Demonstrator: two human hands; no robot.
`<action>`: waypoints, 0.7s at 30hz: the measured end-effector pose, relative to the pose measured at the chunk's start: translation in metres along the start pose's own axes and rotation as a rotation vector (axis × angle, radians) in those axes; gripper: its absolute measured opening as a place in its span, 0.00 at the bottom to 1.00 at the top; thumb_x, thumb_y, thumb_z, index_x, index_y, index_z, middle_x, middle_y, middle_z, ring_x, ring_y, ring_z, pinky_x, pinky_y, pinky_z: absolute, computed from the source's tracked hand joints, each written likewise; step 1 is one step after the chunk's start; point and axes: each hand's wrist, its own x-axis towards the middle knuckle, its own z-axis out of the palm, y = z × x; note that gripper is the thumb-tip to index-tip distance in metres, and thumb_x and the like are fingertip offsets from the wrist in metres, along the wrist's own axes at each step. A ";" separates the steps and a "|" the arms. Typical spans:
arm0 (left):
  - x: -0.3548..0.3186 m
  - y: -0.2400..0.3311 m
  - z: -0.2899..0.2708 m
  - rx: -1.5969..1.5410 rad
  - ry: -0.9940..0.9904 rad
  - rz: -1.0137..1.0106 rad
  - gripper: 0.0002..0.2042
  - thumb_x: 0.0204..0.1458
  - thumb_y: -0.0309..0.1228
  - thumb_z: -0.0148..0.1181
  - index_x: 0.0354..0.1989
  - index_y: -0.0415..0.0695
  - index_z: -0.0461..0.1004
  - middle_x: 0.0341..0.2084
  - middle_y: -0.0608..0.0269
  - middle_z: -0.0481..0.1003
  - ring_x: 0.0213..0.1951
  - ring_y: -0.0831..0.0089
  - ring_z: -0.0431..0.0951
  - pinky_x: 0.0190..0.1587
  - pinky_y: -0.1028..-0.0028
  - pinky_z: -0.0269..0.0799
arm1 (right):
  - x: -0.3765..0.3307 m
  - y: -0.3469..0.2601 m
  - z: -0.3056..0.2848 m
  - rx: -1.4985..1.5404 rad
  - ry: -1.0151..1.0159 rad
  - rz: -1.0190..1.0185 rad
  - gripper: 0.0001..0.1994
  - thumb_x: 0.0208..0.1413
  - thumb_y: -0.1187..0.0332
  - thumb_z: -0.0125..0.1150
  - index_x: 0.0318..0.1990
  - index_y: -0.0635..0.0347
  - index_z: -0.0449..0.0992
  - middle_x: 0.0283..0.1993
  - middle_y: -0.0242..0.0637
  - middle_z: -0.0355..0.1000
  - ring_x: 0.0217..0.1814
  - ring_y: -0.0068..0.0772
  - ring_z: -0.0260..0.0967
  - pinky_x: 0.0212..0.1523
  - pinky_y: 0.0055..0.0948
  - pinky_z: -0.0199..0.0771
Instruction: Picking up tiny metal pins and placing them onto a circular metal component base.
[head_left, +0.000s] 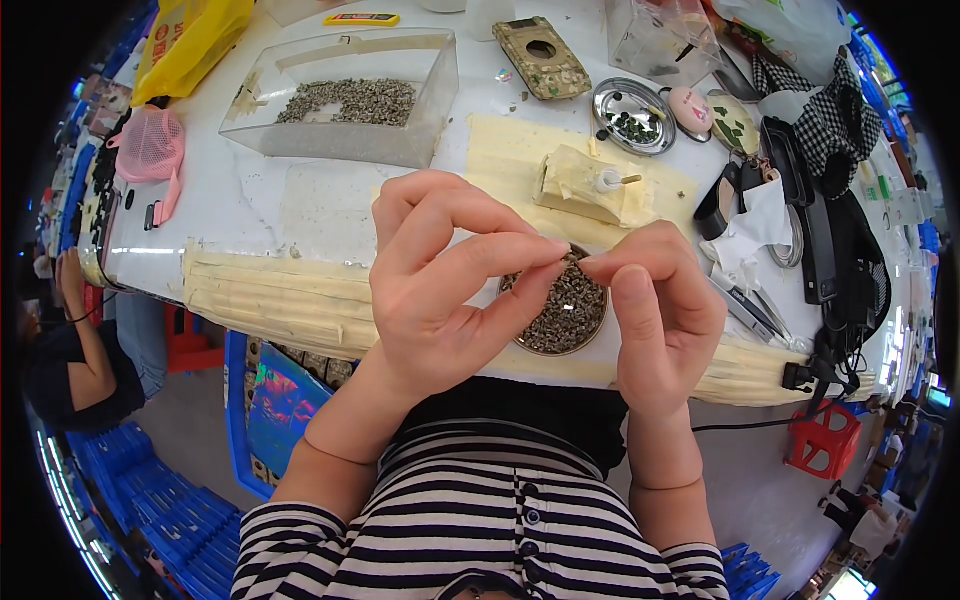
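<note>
My left hand (pixel 440 285) is raised over a round dish (pixel 553 352) filled with small grey metal-looking pieces (pixel 565 322). Its thumb and index finger are pinched together at the dish's far edge, and whatever they hold is too small to make out. My right hand (pixel 668 315) comes in from the other side with curled fingers, its index fingertip close to the left pinch. Anything between its fingers is hidden. Just beyond the hands stands a tape-covered block (pixel 580 185) with a white knob and a short pin (pixel 612 180).
A clear bin (pixel 435 115) of similar pieces stands far left, near a pink mesh basket (pixel 150 145). Back right are a worn block with a hole (pixel 545 60), a round tin of dark bits (pixel 635 118) and black straps (pixel 800 180). Tweezers (pixel 745 305) lie right. Yellowish tape (pixel 280 300) covers the front edge.
</note>
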 end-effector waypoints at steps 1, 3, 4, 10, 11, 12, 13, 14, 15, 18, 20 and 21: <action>0.000 0.000 0.000 0.000 0.002 -0.002 0.12 0.38 0.19 0.71 0.34 0.46 0.82 0.31 0.68 0.76 0.40 0.65 0.68 0.44 0.69 0.65 | 0.000 -0.001 0.000 -0.010 -0.004 -0.016 0.02 0.58 0.76 0.63 0.35 0.65 0.81 0.33 0.34 0.74 0.34 0.24 0.67 0.36 0.23 0.67; 0.000 0.000 0.000 -0.003 -0.002 -0.008 0.13 0.38 0.19 0.71 0.34 0.46 0.82 0.31 0.68 0.76 0.41 0.65 0.68 0.44 0.69 0.65 | 0.001 -0.002 0.000 -0.030 -0.011 -0.048 0.03 0.58 0.77 0.63 0.35 0.65 0.82 0.33 0.34 0.74 0.34 0.24 0.67 0.36 0.23 0.68; 0.000 0.000 0.000 -0.006 -0.003 -0.010 0.13 0.38 0.19 0.71 0.34 0.46 0.82 0.31 0.68 0.76 0.41 0.65 0.68 0.45 0.69 0.65 | 0.000 -0.003 0.001 -0.051 -0.015 -0.038 0.05 0.60 0.75 0.60 0.35 0.66 0.81 0.33 0.35 0.74 0.35 0.24 0.66 0.37 0.22 0.66; -0.001 -0.001 -0.001 -0.061 -0.013 -0.026 0.13 0.38 0.19 0.71 0.34 0.46 0.83 0.31 0.68 0.75 0.40 0.65 0.68 0.45 0.68 0.64 | 0.000 -0.002 0.003 -0.065 0.008 0.071 0.05 0.60 0.75 0.62 0.36 0.66 0.83 0.34 0.35 0.75 0.35 0.25 0.68 0.37 0.23 0.68; 0.000 -0.001 -0.002 -0.071 -0.017 -0.024 0.13 0.38 0.19 0.71 0.34 0.46 0.83 0.31 0.68 0.75 0.40 0.65 0.68 0.45 0.68 0.64 | 0.001 -0.004 0.004 -0.070 -0.002 0.086 0.05 0.61 0.74 0.61 0.36 0.66 0.82 0.34 0.36 0.75 0.35 0.25 0.68 0.37 0.23 0.68; 0.000 -0.001 -0.002 -0.081 -0.021 -0.023 0.12 0.38 0.19 0.71 0.34 0.46 0.83 0.31 0.68 0.75 0.40 0.65 0.68 0.45 0.68 0.64 | 0.002 -0.004 0.005 -0.074 -0.012 0.101 0.06 0.61 0.74 0.61 0.36 0.66 0.82 0.34 0.36 0.76 0.35 0.25 0.68 0.37 0.23 0.68; 0.000 -0.001 -0.002 -0.089 -0.024 -0.021 0.12 0.38 0.20 0.71 0.34 0.46 0.83 0.31 0.68 0.75 0.40 0.65 0.68 0.45 0.68 0.64 | 0.002 -0.004 0.005 -0.055 -0.023 0.114 0.06 0.62 0.74 0.60 0.35 0.66 0.81 0.34 0.36 0.76 0.35 0.25 0.68 0.37 0.23 0.68; 0.000 -0.002 -0.001 -0.090 -0.011 -0.019 0.12 0.38 0.21 0.72 0.34 0.47 0.83 0.31 0.69 0.76 0.40 0.66 0.68 0.45 0.69 0.64 | 0.002 -0.004 0.005 -0.036 -0.034 0.127 0.06 0.62 0.74 0.60 0.35 0.66 0.81 0.34 0.36 0.76 0.35 0.26 0.68 0.37 0.23 0.68; 0.001 -0.002 0.000 -0.092 0.002 -0.017 0.12 0.38 0.22 0.72 0.34 0.49 0.84 0.31 0.71 0.76 0.39 0.67 0.69 0.44 0.69 0.63 | 0.002 -0.004 0.005 -0.017 -0.044 0.139 0.06 0.62 0.73 0.60 0.35 0.66 0.81 0.34 0.36 0.76 0.35 0.26 0.68 0.38 0.23 0.68; 0.000 -0.001 -0.001 -0.075 -0.008 -0.026 0.12 0.38 0.21 0.72 0.34 0.47 0.83 0.31 0.69 0.76 0.40 0.66 0.68 0.44 0.68 0.64 | 0.002 -0.003 0.003 0.003 -0.016 0.128 0.06 0.62 0.73 0.60 0.35 0.66 0.81 0.34 0.36 0.76 0.35 0.26 0.68 0.38 0.24 0.68; 0.000 -0.001 -0.002 -0.061 -0.020 -0.028 0.12 0.38 0.20 0.71 0.34 0.46 0.83 0.31 0.67 0.75 0.40 0.65 0.68 0.45 0.67 0.64 | 0.001 -0.001 0.002 -0.006 -0.001 0.068 0.06 0.62 0.73 0.60 0.35 0.66 0.81 0.33 0.36 0.75 0.35 0.26 0.68 0.38 0.24 0.67; 0.000 -0.001 -0.002 -0.054 -0.020 -0.024 0.12 0.38 0.20 0.71 0.34 0.46 0.83 0.31 0.67 0.75 0.40 0.65 0.68 0.44 0.68 0.64 | 0.001 0.000 0.002 -0.011 0.006 0.039 0.06 0.62 0.73 0.60 0.35 0.65 0.81 0.33 0.35 0.75 0.35 0.26 0.68 0.38 0.24 0.67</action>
